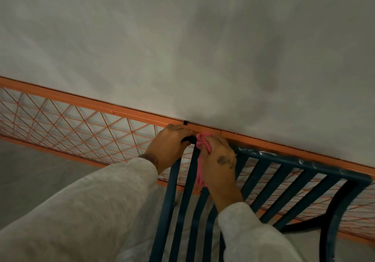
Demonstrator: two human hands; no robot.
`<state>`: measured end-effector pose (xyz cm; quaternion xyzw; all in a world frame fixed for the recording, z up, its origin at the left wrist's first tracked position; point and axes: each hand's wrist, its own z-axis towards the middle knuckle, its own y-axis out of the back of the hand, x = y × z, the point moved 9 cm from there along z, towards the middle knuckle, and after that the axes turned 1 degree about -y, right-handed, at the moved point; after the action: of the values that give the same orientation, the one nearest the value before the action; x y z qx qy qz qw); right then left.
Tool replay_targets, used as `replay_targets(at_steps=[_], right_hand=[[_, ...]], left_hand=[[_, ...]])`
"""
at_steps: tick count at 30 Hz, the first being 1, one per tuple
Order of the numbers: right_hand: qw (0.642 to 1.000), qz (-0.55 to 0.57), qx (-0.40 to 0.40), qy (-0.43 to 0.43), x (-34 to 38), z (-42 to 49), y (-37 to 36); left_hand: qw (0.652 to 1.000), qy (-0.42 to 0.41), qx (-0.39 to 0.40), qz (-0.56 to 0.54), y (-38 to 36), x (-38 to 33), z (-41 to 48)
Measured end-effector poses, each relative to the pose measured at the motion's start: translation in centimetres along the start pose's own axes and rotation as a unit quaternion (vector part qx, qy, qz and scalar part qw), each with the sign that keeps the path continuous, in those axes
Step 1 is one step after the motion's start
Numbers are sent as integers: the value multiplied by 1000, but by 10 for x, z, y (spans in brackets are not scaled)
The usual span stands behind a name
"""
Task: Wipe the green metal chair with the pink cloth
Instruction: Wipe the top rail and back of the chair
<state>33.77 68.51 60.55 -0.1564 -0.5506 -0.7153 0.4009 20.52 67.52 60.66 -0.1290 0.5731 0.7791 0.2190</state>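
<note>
The dark green metal chair [284, 160] fills the lower right, its slatted back running from a top rail down toward me. My left hand [168, 146] grips the left end of that top rail. My right hand [219, 160] holds the pink cloth [203, 142] bunched against the rail just right of the left hand, with a strip of cloth hanging down between the slats. Both arms wear light grey sleeves.
An orange metal railing with a diamond wire mesh [81, 124] runs diagonally right behind the chair back. A plain grey wall [203, 49] rises beyond it. Grey floor [30, 170] shows at the lower left.
</note>
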Motion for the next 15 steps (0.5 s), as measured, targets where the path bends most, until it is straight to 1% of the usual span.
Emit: replay_targets(at_steps=[1,4,5,7,9,11,14,15], right_hand=[[1000,-5,3,20,2,0,-9],[994,-82,49,52,2,-6,-36],[993,-73,61,68,-2,-7,-38],[993,-42,78,72,-14,-11,-26],[995,-56,50,73,-25,-14,-7],[996,-64,35,45,-30,-15,-1],[996,-71,44,13,-18,-9,-19],[996,-69,51,16,-11,-8,-26]], left_hand=[[1000,-8,1,1,0,-2,1],[1000,-25,3,8,3,-5,0],[1000,-26,4,10,3,-6,0],[1000,-22,8,16,2,-7,0],[999,-9,18,28,1,-7,0],[999,-2,33,38,0,-6,1],[998,4,43,43,-1,-5,3],[998,4,45,41,-1,-5,4]])
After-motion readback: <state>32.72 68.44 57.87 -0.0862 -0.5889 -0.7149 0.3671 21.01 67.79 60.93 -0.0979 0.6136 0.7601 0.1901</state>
